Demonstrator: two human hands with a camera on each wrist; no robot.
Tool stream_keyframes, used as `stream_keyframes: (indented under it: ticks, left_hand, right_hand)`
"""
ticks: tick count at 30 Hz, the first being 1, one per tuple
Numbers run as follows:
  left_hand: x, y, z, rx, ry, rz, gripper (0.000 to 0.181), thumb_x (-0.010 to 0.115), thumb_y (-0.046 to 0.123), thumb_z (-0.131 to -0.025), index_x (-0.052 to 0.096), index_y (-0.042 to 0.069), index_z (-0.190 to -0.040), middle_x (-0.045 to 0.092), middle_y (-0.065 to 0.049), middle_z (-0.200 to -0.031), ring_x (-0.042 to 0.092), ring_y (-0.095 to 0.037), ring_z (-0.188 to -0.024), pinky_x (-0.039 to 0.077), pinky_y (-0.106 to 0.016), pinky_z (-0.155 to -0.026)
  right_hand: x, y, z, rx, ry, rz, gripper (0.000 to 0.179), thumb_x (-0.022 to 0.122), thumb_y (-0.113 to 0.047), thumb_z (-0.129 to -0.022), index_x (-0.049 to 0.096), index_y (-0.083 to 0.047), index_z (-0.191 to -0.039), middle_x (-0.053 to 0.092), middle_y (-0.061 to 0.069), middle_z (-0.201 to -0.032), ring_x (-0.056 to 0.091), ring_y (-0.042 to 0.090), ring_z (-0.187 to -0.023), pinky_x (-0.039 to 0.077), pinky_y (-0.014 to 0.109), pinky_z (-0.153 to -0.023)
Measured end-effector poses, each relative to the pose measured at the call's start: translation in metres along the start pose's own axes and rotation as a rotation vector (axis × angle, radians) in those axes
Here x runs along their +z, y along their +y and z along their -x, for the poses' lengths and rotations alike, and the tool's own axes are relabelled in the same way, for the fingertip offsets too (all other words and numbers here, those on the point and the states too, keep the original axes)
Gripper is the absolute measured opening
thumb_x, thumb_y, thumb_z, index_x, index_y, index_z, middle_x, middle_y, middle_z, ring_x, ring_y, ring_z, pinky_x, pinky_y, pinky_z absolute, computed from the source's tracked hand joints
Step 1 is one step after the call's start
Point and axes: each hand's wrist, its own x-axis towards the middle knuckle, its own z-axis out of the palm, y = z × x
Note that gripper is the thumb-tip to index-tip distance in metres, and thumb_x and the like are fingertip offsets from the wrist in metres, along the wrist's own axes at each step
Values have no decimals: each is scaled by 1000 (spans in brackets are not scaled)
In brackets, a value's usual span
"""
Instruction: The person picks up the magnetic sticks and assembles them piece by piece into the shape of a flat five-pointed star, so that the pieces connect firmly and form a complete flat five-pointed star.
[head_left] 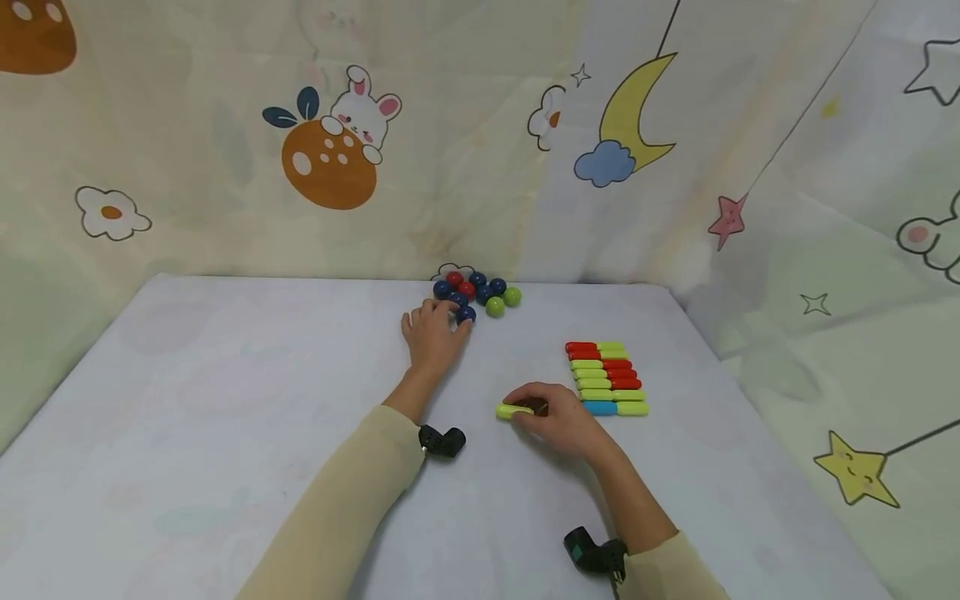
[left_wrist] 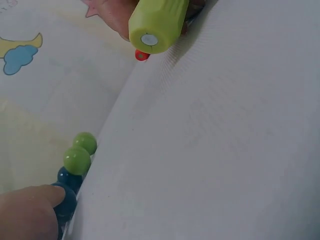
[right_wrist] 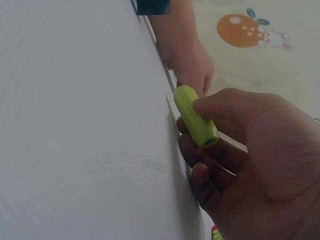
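My left hand is at the near side of a cluster of glossy balls, with thumb and index finger about a dark blue ball. In the left wrist view, the thumb lies against a blue ball. Nearer the middle of the table, my right hand pinches a short lime-green ribbed tube. The right wrist view shows this tube tilted between thumb and fingers, with a hole in its near end.
Right of the right hand lies a stack of two-part sticks in red, lime green and blue, side by side. Red balls, other dark blue balls and green balls sit at the white table's back edge, before a printed cloth wall.
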Motion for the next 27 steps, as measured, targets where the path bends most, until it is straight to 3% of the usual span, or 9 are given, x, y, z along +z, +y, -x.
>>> stream_keyframes:
  ticks: [8,18,24,27]
  left_hand:
    - [-4,-1,0,-15,-17,46,37,73,35,-96,71,11,-125,72,-10,-120,57,-36,-124,16,-64,-124]
    - [-15,-16,2,22,-87,224,35,76,28,-93,70,7,-120,77,-10,-115,64,-30,-123,7,-59,-128]
    - [-30,-27,7,18,-160,264,34,76,24,-92,69,7,-121,76,-12,-116,64,-30,-119,21,-53,-126]
    - [-36,-32,11,22,-204,261,39,74,23,-92,67,8,-128,74,-13,-118,62,-32,-120,31,-53,-122]
  right_hand:
    - [-1,-1,0,8,-4,-8,20,71,-13,-97,76,-18,-115,72,-2,-113,61,17,-98,53,31,-88]
    - [-1,-1,-1,-6,-3,-41,22,69,-13,-98,75,-17,-118,72,0,-117,60,19,-99,53,32,-88]
    - [-3,0,-3,-17,21,-60,23,70,-13,-97,75,-15,-120,73,2,-118,62,20,-100,53,34,-89]
    - [-4,-1,-4,-3,29,-66,24,71,-14,-97,74,-15,-120,73,2,-118,62,20,-101,52,33,-90]
